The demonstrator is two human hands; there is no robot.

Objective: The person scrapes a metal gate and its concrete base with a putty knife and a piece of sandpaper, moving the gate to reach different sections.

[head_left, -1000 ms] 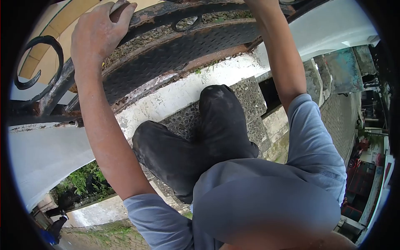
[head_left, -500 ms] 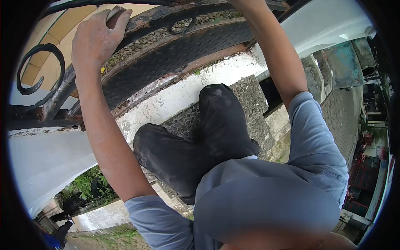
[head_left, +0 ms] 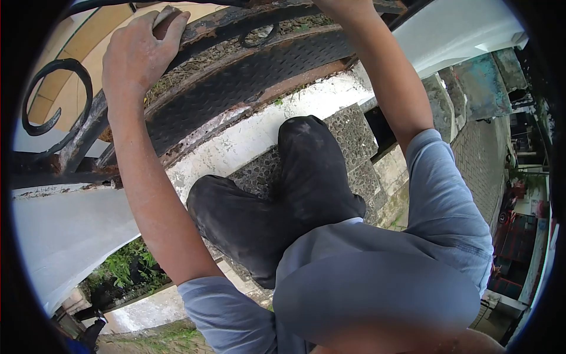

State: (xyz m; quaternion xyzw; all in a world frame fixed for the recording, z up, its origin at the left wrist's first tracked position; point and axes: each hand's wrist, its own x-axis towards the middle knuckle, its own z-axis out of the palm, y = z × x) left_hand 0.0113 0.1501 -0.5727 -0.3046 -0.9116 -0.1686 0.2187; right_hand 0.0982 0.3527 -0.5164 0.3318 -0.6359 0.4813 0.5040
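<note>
My left hand, dusty and closed, is at the upper left against a curved, rusty black metal rail. A small grey flat-edged piece shows between its thumb and fingers; what it is cannot be made out. The frame's top edge cuts off my right hand beside the right part of the metalwork, hiding its fingers and anything in them. Below the rail, a dark textured metal panel curves between rust-brown edges. A black scroll curls left of my left wrist.
My bent knees in dark trousers are over rough stone paving, beside a peeling white ledge. White walls flank the metalwork. Green plants grow at lower left. Concrete slabs lie to the right.
The view has shifted slightly. My right hand has moved a little left and up, further out of frame. My left hand keeps nearly the same place on the metalwork.
</note>
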